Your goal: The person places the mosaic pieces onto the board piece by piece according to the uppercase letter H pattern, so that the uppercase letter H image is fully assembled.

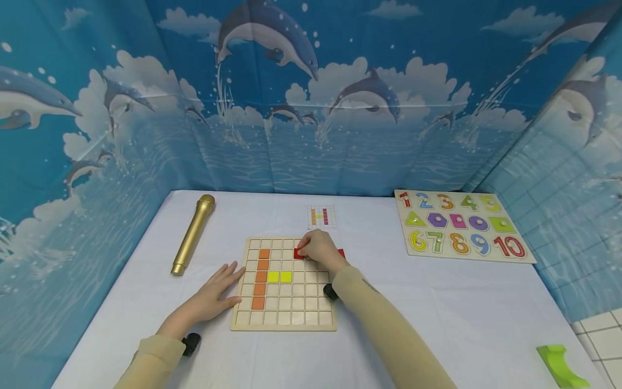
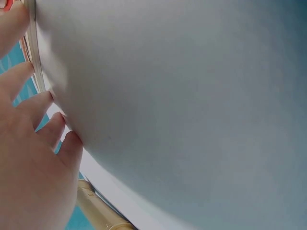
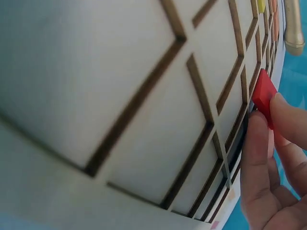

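A wooden grid board (image 1: 284, 328) lies flat in front of me. My right hand (image 1: 320, 251) pinches a red square tile (image 3: 263, 93) between thumb and fingers, over the board's upper part. In the head view another red piece (image 1: 341, 253) shows past the right wrist, partly hidden by it. Several orange tiles (image 1: 260, 276) form a column at the board's left. Two yellow tiles (image 1: 279, 277) lie side by side to the right of that column's middle. With fingers spread, my left hand (image 1: 214, 294) rests at the board's left edge, thumb and fingertips right at the rim.
Behind the board lies a small pattern card (image 1: 322, 217) with coloured squares. A gold microphone (image 1: 193, 235) is at the left. At the back right is a number and shape puzzle board (image 1: 461, 227). A green curved block (image 1: 559, 364) sits at the near right.
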A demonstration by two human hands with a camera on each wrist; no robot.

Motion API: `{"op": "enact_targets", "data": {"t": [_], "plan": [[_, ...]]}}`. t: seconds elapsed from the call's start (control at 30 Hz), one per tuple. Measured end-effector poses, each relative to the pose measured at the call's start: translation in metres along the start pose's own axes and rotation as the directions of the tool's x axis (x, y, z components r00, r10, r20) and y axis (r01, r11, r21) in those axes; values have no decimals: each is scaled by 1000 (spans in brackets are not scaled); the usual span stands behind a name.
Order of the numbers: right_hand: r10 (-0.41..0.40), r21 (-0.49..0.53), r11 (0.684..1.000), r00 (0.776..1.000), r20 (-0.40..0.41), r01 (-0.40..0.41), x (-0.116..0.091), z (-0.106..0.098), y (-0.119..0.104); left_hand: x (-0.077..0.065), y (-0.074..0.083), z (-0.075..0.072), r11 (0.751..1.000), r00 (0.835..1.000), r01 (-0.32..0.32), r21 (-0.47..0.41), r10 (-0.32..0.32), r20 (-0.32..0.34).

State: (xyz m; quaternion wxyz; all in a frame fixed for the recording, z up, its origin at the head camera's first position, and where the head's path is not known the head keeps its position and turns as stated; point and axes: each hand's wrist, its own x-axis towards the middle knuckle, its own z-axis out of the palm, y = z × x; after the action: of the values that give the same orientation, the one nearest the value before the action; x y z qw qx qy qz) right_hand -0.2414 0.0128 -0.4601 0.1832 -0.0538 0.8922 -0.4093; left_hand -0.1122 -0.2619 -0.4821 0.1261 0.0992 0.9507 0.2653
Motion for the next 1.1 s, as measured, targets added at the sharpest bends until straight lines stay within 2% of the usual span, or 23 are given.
{"op": "enact_targets", "data": {"t": [0.4, 0.5, 0.77, 0.93, 1.1], "plan": [[-56, -171, 984, 998, -35, 49, -4, 4, -5, -2, 2, 0, 1000, 1000, 7, -17, -6, 1], [-56, -183, 982, 998, -35, 49, -4, 4, -5, -2, 2, 0, 1000, 1000, 9, -21, -9, 0], [-61, -109, 992, 998, -7, 60, -11, -4, -2, -3, 1, 2, 1000, 1000, 4, -25, -4, 7], [-52, -25, 998, 999, -5, 52, -23, -26, 4, -1, 0, 1, 1000, 1000, 8, -14, -8, 7], [-35, -5, 999, 999, -19, 35, -39, -50, 19, -1, 2, -2, 1000, 1000, 4, -13, -4, 8]]}}
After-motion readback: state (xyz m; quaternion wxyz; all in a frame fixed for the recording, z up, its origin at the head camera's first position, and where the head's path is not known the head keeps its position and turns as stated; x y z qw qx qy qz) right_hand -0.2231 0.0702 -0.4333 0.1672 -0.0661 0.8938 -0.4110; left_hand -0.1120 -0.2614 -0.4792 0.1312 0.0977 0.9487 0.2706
